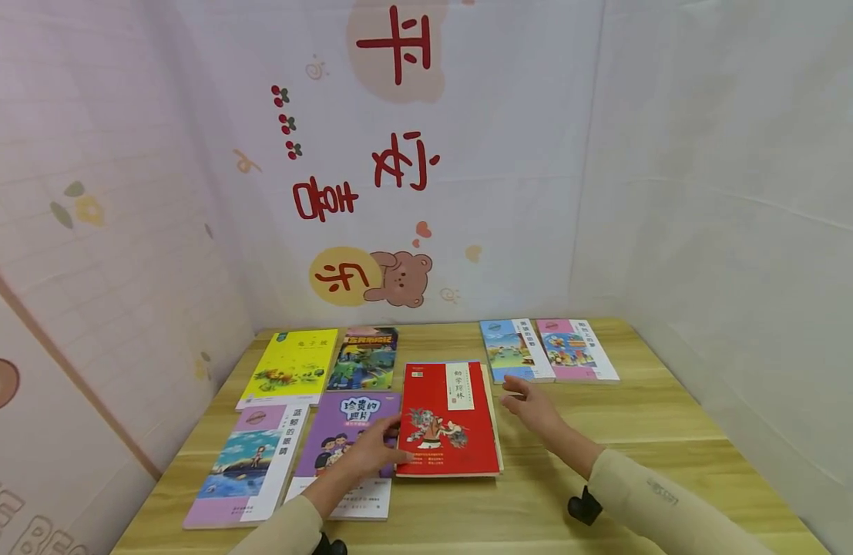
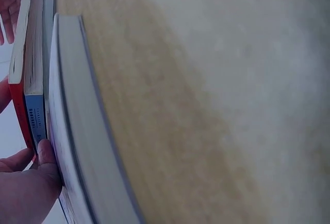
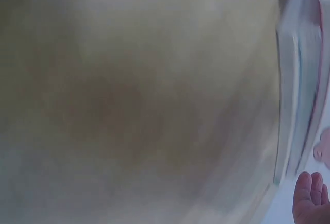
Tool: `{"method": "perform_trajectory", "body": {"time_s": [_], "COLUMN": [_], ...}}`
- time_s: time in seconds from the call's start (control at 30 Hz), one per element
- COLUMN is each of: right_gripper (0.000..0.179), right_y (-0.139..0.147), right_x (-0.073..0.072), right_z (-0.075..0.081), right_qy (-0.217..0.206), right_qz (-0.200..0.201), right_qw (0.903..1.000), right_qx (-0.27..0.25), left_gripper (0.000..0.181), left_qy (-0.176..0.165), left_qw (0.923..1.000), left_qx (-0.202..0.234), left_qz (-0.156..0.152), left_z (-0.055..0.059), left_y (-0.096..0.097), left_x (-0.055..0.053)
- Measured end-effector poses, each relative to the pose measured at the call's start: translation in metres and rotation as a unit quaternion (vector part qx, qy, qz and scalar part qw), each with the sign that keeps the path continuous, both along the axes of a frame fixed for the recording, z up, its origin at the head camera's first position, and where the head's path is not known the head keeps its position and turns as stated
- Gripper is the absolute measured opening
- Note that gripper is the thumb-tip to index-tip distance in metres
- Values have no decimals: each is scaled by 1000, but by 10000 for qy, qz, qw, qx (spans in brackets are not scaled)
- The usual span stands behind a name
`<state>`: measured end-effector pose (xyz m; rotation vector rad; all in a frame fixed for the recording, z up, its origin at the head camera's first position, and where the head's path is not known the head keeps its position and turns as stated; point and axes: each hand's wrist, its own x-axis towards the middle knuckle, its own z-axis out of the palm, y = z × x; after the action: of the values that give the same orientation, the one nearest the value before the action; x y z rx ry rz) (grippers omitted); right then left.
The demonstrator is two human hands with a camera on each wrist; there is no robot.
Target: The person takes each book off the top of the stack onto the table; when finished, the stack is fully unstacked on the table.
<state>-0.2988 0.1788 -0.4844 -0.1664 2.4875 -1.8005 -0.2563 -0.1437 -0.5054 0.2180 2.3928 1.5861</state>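
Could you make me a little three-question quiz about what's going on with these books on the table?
1. True or false: the red book lies on top of other books, in the middle of the wooden table.
2. Which hand touches the red book's left edge? A) left hand B) right hand C) neither
3. Fill in: to the right of the yellow book at the far left lies a dark ___ book.

Key
1. True: the left wrist view shows more books stacked under it.
2. A. The right hand lies open beside the stack's right edge; whether it touches cannot be told.
3. Green.
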Motion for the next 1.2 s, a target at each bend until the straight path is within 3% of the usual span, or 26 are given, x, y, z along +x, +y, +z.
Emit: {"method": "perform_trajectory", "body": {"time_s": [0.23, 0.5, 0.8, 0.97, 1.1, 1.2], "right_gripper": [50, 55, 61, 60, 59, 60], "right_y": [-16, -22, -18, -18, -18, -16], "right_x": [12, 19, 18, 19, 20, 19], "right_z": [-13, -18, -22, -24, -25, -25], "right_qy": [121, -291, -526, -660, -716, -769], "right_qz": [-129, -57, -246, -172, -187, -203], "right_qw": [9994, 9995, 9974, 9970, 9965, 9960], "right_qx": [307, 60, 431, 364, 391, 400], "left_gripper": [83, 79, 62, 64, 70, 75], "left_qy": [31, -44, 262, 594, 972, 1075], "left_qw": [10000, 9999, 9990, 9950, 9843, 9780], "left_qx": [-8, -116, -143, -757, -1444, -1742], "left_qz": [-43, -48, -331, -284, -277, -393], "left_z": [1, 0, 2, 3, 4, 4], "left_y": [-3, -5, -2, -6, -12, -16], "left_x": [1, 1, 2, 1, 0, -3]}}
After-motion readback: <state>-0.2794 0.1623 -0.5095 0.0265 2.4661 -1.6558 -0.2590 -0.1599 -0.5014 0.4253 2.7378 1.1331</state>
